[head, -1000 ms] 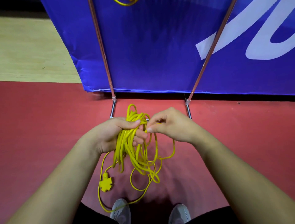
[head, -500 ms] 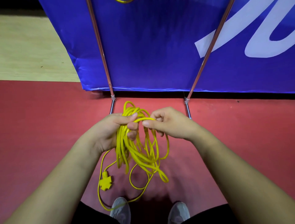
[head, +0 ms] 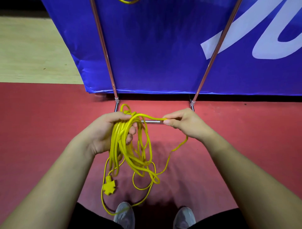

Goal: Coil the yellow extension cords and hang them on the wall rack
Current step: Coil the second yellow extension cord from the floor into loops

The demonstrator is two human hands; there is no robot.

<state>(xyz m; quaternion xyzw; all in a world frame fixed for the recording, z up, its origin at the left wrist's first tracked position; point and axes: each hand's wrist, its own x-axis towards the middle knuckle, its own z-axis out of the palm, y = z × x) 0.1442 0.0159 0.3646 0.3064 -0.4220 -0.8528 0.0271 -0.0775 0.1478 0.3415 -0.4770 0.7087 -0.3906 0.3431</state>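
The left hand (head: 111, 130) grips a thick bundle of loops of the yellow cord (head: 124, 147), its fingers curled round them. The right hand (head: 184, 124), a little to the right, pinches a single strand of the same cord between thumb and fingertips. That strand bridges the gap between the two hands. From the right hand a thinner stretch sags down and back left to the hanging loops. The loops dangle below the left hand, above the red floor (head: 40, 130). The cord's yellow socket (head: 109, 186) hangs at the lower left, and one long loop crosses in front of the left shoe (head: 125, 214). The right shoe (head: 184, 217) stands apart from the cord.

Bare red floor spreads wide to the left and right of the arms. On the far side room is tight. A low metal crossbar (head: 152, 121) lies just beyond the hands, between two slanted poles, the left pole (head: 104, 54) and the right pole (head: 217, 49). Behind the poles the lower edge of the blue banner (head: 155, 49) comes down close to the floor. Pale wooden floor (head: 32, 49) shows at the far left. A bit of a second cord (head: 128, 1) shows at the top edge against the banner.
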